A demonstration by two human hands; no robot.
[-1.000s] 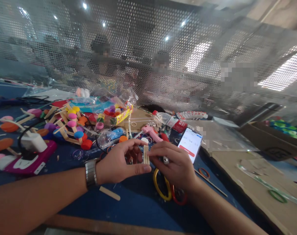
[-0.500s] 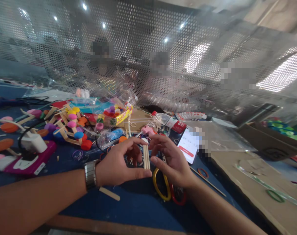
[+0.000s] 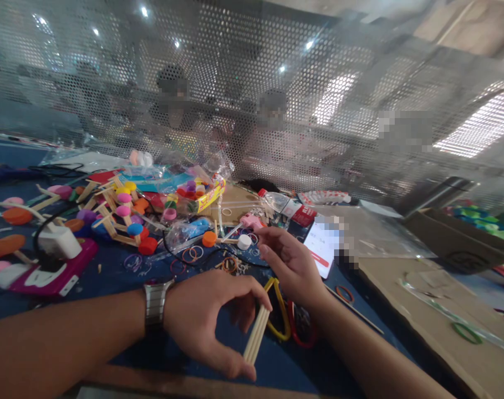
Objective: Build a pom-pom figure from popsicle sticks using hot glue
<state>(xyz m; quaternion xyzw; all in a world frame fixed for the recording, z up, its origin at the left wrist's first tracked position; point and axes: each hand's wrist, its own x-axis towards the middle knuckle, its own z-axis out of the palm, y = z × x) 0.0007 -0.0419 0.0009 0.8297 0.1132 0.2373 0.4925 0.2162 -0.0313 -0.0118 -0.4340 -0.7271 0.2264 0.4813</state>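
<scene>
A small bundle of wooden craft sticks is pinched end to end between the thumb and fingers of my left hand, low over the blue table. My right hand is farther forward, fingers loosely bent, with a gap between thumb and forefinger and nothing visible in them. Just beyond its fingertips lies a pink star-shaped piece. Scissors with yellow and red handles lie between my hands, partly covered. A white bottle cap and an orange cap sit ahead, beside rubber bands.
Stick-and-cap assemblies crowd the left, near a magenta power strip with a white plug. A phone and a plastic bottle stand right of centre. Cardboard covers the right side; perforated metal mesh rises behind.
My left hand has moved down and nearer with the sticks, which are now tilted. My right hand has drawn away from them and shifted slightly forward. The loose stick on the table is now hidden.
</scene>
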